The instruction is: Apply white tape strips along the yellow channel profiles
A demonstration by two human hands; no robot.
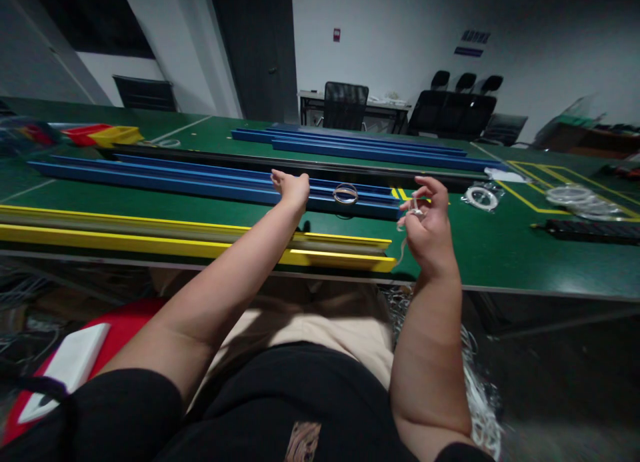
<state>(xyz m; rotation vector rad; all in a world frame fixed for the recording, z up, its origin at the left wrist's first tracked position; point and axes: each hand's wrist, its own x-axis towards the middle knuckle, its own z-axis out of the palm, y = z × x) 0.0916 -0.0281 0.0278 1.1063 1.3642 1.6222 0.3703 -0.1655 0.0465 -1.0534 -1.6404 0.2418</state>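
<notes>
Strip of white material [417,213] sits in the person's right hand [429,227], pinched between the thumb and curled fingers, with its tail trailing down beside the right end of a yellow channel [345,254]. From where I'm standing, the left hand [294,190] is over a blue channel [200,183], fingers partly extended and pointing away; I can't tell whether it has hold of anything. Between the two hands, a thin ring-shaped roll [345,193] shows against that blue channel, though I can't say if it touches it. The yellow channel lies along the near edge of the green tabletop [510,262], with the blue one beyond it and then a long black rail [320,163]. Farther back are more blue channels [370,149]. A bagged white coil [481,197] lies to the right of the right hand, and red [87,135] and yellow bins [117,137] stand at the far left.
</notes>
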